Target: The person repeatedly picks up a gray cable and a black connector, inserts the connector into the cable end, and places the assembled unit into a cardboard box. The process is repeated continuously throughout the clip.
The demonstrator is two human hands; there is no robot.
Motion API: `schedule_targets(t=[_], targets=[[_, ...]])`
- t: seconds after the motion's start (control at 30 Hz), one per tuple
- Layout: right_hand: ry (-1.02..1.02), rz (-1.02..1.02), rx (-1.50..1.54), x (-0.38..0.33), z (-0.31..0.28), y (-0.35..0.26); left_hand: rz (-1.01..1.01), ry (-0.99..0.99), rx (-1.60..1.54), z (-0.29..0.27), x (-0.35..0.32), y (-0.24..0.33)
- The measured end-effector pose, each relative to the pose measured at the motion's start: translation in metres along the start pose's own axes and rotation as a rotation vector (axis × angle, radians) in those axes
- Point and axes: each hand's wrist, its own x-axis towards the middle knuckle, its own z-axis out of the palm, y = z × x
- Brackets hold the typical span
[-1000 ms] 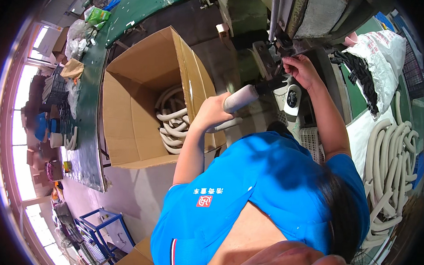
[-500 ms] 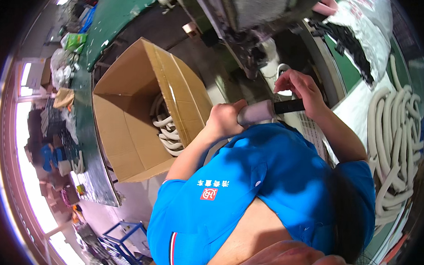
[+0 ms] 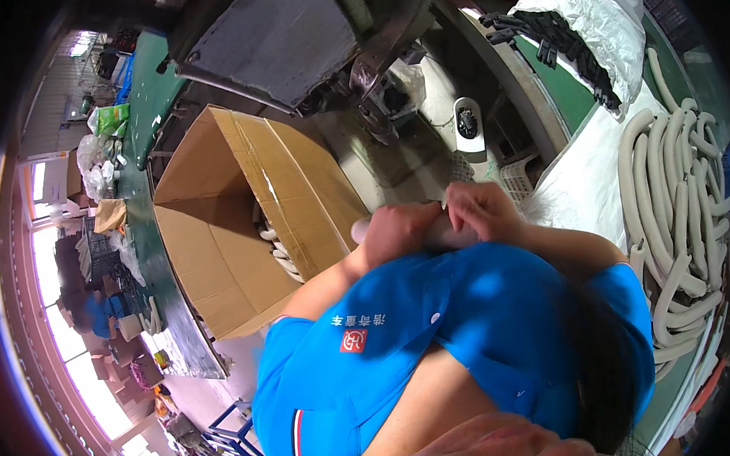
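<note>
Close to my blue shirt, a light grey tube (image 3: 449, 236) lies across between my two hands. My left hand (image 3: 398, 233) is wrapped round it, and one rounded end sticks out on that hand's left side. Against the tube's right part, my right hand (image 3: 486, 214) is closed with curled fingers, almost touching the left. The fingers cover whatever sits at that end. Left of my hands stands an open cardboard box (image 3: 211, 247) with several pale curved tubes (image 3: 283, 261) inside.
More grey tubes (image 3: 664, 190) are piled on a white sheet (image 3: 571, 199) at the right. Small black parts (image 3: 564, 46) spill from a white bag (image 3: 613, 20). A dark machine (image 3: 275, 48) stands ahead. Beyond my hands is a white oval container (image 3: 468, 139) holding black bits.
My right hand has moved left onto the tube, next to my left hand. The black piece that stuck out of the tube is out of sight. The view has shifted.
</note>
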Motion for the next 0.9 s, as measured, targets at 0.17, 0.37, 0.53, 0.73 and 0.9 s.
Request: schedule_targets(t=[0.17,0.37,0.53,0.73,0.9], targets=[[0.485,-0.289,0.33,0.02,-0.023,0.005,-0.326,0.483,-0.344,0.01,0.0,-0.008],[0.865,0.202,0.267,-0.025,-0.119,0.159,-0.383,0.998,-1.324,-0.031,-0.077,-0.086],[0.231,0.336,1.198,-0.009,-0.068,0.098,-0.799,0.837,-1.466,0.001,-0.089,-0.177],[0.013,0.156,0.769,0.014,-0.043,0.099,-0.597,0.415,-0.89,0.054,0.033,-0.113],[-0.073,0.117,0.108,0.002,-0.044,0.081,0.031,0.099,-0.867,0.032,0.111,0.004]])
